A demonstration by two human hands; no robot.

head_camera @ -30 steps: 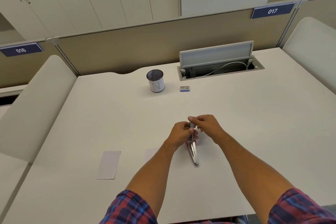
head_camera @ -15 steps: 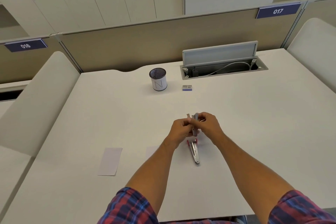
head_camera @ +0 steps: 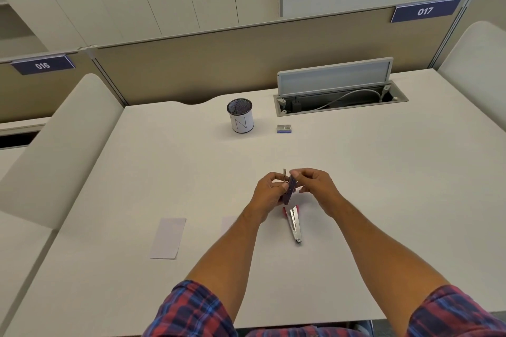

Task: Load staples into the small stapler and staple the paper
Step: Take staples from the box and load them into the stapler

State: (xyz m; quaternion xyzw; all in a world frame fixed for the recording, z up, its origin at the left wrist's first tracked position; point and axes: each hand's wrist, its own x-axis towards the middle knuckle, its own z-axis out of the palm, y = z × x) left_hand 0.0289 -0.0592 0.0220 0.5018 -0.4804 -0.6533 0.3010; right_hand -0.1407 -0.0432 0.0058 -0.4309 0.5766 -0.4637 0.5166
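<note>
A small red stapler (head_camera: 294, 223) lies on the white desk with its metal magazine swung open, pointing toward me. Just above it both hands meet around a small dark purple staple box (head_camera: 289, 191), held upright. My left hand (head_camera: 269, 194) grips the box from the left, and a short silvery staple strip (head_camera: 284, 172) sticks up at its fingertips. My right hand (head_camera: 317, 188) pinches the box's top edge. A white paper slip (head_camera: 168, 238) lies to the left; a second slip (head_camera: 227, 223) is partly hidden by my left forearm.
A mesh pen cup (head_camera: 240, 115) stands at the back of the desk, with another staple box (head_camera: 284, 128) to its right. Behind them an open cable tray (head_camera: 339, 101) has its lid raised. Padded dividers flank the desk on both sides.
Both hands rose a little off the stapler and turned the staple box upright. The stapler's red end, covered by the hands before, now shows on the desk.
</note>
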